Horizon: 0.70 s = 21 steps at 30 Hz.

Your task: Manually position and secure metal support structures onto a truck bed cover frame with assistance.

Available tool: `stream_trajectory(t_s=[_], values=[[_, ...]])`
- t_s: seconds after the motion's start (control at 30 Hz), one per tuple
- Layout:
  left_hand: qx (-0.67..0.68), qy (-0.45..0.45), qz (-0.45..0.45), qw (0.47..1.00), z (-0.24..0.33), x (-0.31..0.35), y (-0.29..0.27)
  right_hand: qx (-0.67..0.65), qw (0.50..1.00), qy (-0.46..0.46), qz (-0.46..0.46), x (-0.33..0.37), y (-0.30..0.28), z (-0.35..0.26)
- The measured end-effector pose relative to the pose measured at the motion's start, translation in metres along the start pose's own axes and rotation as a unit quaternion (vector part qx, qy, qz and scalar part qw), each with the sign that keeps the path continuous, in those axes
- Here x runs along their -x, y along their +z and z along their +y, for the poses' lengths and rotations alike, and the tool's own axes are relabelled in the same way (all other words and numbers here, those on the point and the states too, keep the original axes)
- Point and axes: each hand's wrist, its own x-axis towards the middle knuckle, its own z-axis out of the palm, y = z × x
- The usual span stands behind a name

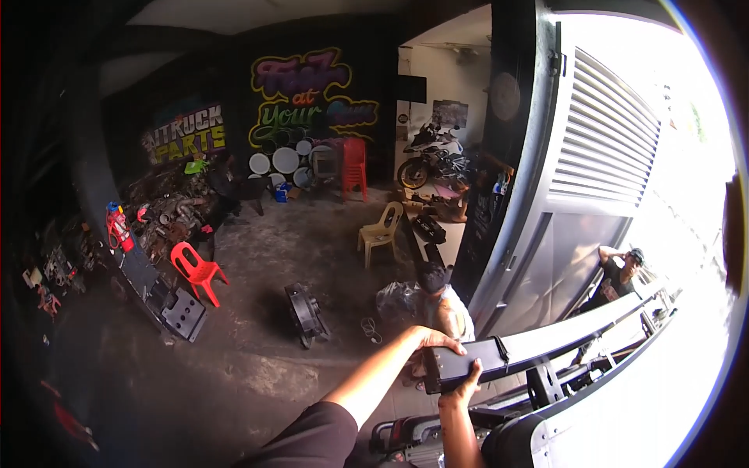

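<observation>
A long, straight grey beam (558,334) with a box-like dark end runs from in front of me toward the far right. My left hand (439,340) grips the far edge of its near end, thumb side on the top face. Lower down on the near side, my right hand (465,385) holds the same end from beneath, its thumb up against the side. Some fingers of both hands are hidden by the beam. A thin black strap (502,352) circles the beam just past my hands.
One person in a cap (452,308) is just beyond the beam's end; another person (620,277) stands outside by the grey louvred door (601,132). Dark truck framework (546,382) lies under the beam. A red chair (198,269), a beige chair (380,232) and a black round part (306,312) stand on the floor.
</observation>
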Motion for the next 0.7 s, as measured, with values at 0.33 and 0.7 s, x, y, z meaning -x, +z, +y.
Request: stream_trajectory(t_s=[0.33,0.7], values=[[-0.039,0.152,-0.075,0.985,-0.01,-0.07,-0.029,0.005,0.999,-0.041,0.0,0.022,0.014,-0.002],[0.011,-0.01,-0.035,0.999,-0.01,-0.047,-0.025,-0.027,0.999,-0.003,-0.027,0.014,0.01,0.002]])
